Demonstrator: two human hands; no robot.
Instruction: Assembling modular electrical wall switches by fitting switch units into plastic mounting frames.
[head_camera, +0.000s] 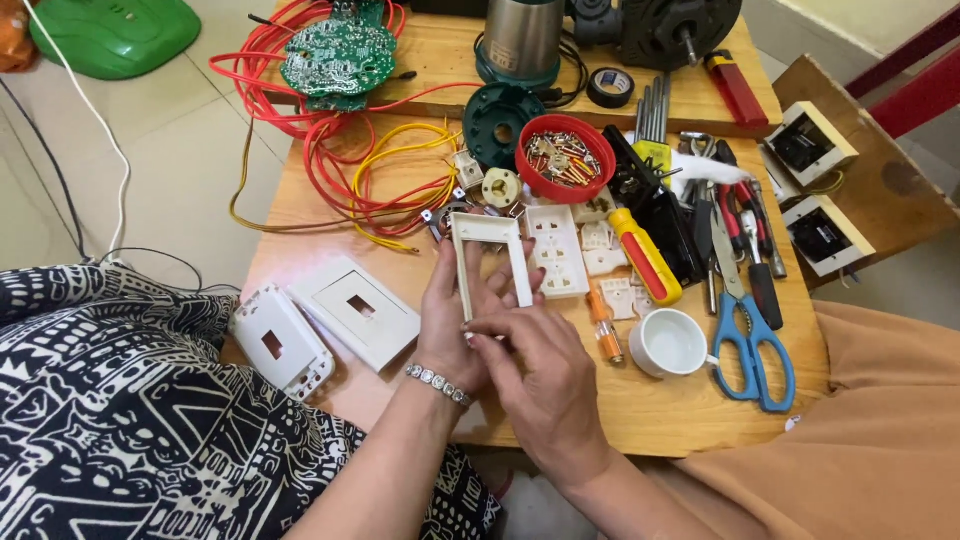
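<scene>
Both hands work above the front edge of the tabletop (690, 415). The left hand (450, 325) cradles a white rectangular switch frame (490, 262) from behind, fingers curled on it. The right hand (540, 370) pinches the frame's lower end. Two white cover plates (325, 325) lie toward the left edge; blue scissors (750, 345) lie toward the right.
</scene>
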